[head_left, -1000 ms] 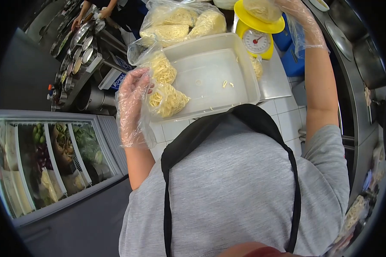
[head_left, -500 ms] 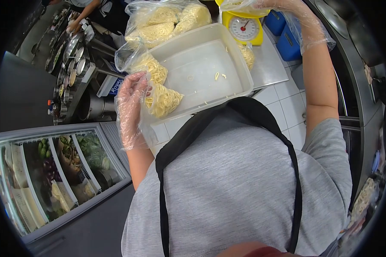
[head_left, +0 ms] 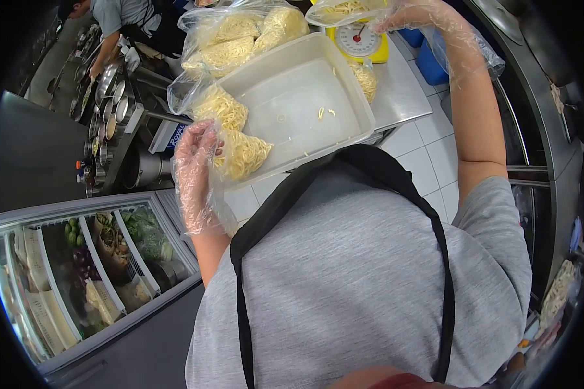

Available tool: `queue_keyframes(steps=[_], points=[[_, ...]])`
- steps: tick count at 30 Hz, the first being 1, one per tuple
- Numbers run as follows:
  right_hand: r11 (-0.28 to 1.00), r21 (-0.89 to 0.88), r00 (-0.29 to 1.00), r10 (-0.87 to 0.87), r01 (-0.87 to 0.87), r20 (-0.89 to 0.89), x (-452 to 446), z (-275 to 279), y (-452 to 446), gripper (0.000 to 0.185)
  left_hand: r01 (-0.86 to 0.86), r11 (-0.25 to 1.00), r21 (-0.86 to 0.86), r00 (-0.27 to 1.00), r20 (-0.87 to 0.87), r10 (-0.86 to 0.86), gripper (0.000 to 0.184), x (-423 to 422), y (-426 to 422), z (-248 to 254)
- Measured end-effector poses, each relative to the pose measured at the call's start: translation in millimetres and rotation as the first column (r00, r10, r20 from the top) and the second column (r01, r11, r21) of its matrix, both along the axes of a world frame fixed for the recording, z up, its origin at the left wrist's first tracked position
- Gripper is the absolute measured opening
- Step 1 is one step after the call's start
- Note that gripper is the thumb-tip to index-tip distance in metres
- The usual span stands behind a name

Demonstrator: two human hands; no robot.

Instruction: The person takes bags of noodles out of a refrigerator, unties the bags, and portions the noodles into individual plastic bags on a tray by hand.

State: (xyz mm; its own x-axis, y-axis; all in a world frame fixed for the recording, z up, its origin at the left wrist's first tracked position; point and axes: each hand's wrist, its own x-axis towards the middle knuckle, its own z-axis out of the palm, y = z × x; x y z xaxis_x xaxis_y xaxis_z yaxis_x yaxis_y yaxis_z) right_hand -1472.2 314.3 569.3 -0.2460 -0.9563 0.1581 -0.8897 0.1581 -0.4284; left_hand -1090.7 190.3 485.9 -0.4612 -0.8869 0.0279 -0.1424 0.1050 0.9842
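Observation:
My left hand, in a clear plastic glove, is at the near left corner of a translucent plastic tub. Its fingers are curled beside a clump of yellow noodles; what they hold, if anything, is hidden. Farther back at that side lies another clump of noodles, with clear plastic around it. My right hand, gloved too, reaches to the yellow dial scale. Its fingers are apart, close to a clear bag of noodles on the scale's pan.
Bagged noodles lie behind the tub, and a smaller noodle bag sits between tub and scale. A glass-topped fridge with vegetables stands at left. Another person works by pans. A blue container is at right.
My right hand has come down and left, over the scale's right side beside the bag. My left hand stays by the noodles. The view has shifted slightly, showing more of the other person.

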Motion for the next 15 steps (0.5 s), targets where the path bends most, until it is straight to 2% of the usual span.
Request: queue_keyframes(steps=[3,5,6,8,9,10,12,13,14,15], points=[[0.998,-0.051,0.999,-0.023,0.021,-0.039,6.9,-12.6,0.1,0.104,0.008,1.0,0.011,0.999,0.041,-0.008,0.019,3.2,-1.5,-2.0],[0.91,-0.386,0.978,0.084,-0.153,-0.189,-6.5,-41.5,-17.9,0.067,0.009,1.0,0.011,0.999,0.036,-0.009,0.019,2.6,-0.6,-3.2],[0.908,-0.386,0.977,0.096,-0.164,-0.191,-20.6,-48.0,-30.0,0.067,0.011,1.0,0.014,0.999,0.035,-0.012,0.019,2.5,0.4,-4.0],[0.859,-0.486,0.972,0.052,-0.16,-0.229,-35.6,-50.2,-53.9,0.022,0.014,1.0,0.004,0.999,0.043,-0.014,0.02,0.2,4.3,-0.8],[0.79,-0.605,0.932,0.138,0.1,0.334,-33.9,-45.6,-66.7,0.011,0.032,0.999,-0.007,0.998,0.05,-0.032,0.02,-2.7,5.0,2.7],[0.698,-0.694,0.654,0.443,0.177,0.613,-33.1,-38.6,-78.9,0.009,0.016,1.0,-0.013,0.999,0.043,-0.016,0.02,-6.1,5.2,5.7],[0.521,-0.853,0.321,0.805,0.022,0.499,-55.8,-31.5,-104.2,0.01,0.051,0.998,-0.048,0.998,-0.019,-0.052,0.021,-11.1,4.2,12.0],[0.622,-0.783,0.788,0.482,0.0,0.383,-15.5,-3.2,-83.1,0.005,0.082,0.996,-0.016,0.996,0.047,-0.081,0.034,-11.2,0.6,16.7],[0.625,-0.781,0.779,0.497,-0.014,0.383,2.8,-1.4,-77.6,0.005,0.099,0.983,-0.155,0.995,0.01,-0.098,0.043,-23.9,-1.2,19.8],[0.66,-0.726,0.83,0.505,-0.193,0.239,21.6,-2.7,-81.5,0.003,0.09,0.953,-0.289,0.995,-0.02,-0.099,0.052,-34.3,0.7,20.2]])
